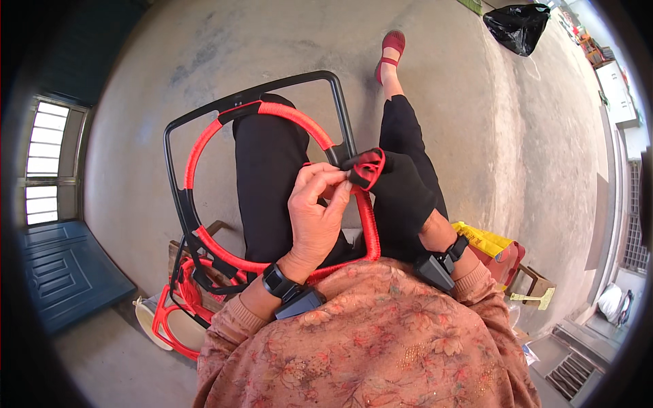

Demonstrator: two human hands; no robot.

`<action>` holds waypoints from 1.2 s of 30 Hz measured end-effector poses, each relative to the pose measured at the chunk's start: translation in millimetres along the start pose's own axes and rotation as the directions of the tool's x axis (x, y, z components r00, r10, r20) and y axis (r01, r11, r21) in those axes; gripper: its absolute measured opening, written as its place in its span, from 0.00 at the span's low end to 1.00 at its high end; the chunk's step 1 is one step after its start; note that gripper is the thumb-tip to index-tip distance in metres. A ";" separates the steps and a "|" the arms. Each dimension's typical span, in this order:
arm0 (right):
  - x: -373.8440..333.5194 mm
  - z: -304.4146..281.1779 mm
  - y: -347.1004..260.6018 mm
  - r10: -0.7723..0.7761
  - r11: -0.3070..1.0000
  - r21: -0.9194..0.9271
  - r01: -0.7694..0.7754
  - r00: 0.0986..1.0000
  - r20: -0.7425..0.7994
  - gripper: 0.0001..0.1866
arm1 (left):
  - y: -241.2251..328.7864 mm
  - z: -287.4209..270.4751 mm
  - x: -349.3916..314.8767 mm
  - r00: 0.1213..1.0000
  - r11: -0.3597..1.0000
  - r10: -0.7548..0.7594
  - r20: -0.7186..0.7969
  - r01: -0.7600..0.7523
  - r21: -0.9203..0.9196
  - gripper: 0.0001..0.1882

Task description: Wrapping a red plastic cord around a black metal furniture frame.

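Observation:
Across my lap lies a black tubular frame (255, 88) with a round inner ring (299, 117) partly wound in red strip. The frame's lower right side is wound in red too (369, 231). My left hand (316, 211), bare, has thumb and fingers pinched together by the frame's right side, at the edge of a looped red strip (369, 168). My right hand (405, 190), in a black glove, is closed round that bunched strip, just right of the left fingertips. The glove hides most of its finger positions.
More red and black frames (183, 306) sit at my left beside a blue panel (68, 272). At my right are a yellow and red bag (486, 241) and a cardboard box (534, 289). A black plastic bag (518, 27) lies on the floor farther off.

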State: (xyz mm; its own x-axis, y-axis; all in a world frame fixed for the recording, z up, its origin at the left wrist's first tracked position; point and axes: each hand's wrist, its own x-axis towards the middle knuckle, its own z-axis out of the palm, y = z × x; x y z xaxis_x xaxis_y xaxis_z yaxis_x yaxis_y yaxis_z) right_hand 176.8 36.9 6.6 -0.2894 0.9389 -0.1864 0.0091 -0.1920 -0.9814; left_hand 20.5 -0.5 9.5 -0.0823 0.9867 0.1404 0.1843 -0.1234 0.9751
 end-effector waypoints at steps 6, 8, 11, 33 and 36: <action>-4.7 -44.4 11.3 -0.096 0.929 -0.368 0.029 0.982 -0.165 0.14 | -14.0 -3.6 1.0 0.986 0.977 -0.160 -0.050 0.150 -0.151 0.07; -9.1 -71.0 21.1 -0.076 0.971 -0.238 0.019 0.970 -0.231 0.14 | -8.8 -2.4 2.4 0.974 0.950 -0.225 -0.022 0.214 -0.229 0.06; -16.5 -94.0 37.0 0.025 0.979 0.200 0.047 0.940 -0.340 0.11 | -3.6 -5.7 3.8 0.898 0.793 -0.426 0.113 0.431 -0.430 0.05; -6.9 -153.0 77.9 0.117 0.895 0.340 0.291 0.581 -0.805 0.07 | -3.9 -5.8 2.7 0.801 0.623 -0.517 0.302 0.594 -0.509 0.14; 7.0 -59.3 11.2 -0.322 0.944 -0.293 0.151 0.609 -0.725 0.10 | -1.3 -3.3 4.4 0.816 0.610 -0.522 0.248 0.560 -0.561 0.18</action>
State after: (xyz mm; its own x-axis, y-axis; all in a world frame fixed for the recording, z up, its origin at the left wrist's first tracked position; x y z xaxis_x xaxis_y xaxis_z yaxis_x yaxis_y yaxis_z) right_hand 231.6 58.3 -8.5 0.5144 0.8409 0.1682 0.2452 0.0438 -0.9685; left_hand 16.6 3.7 9.4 0.0797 0.8961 -0.4366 -0.4828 0.4179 0.7696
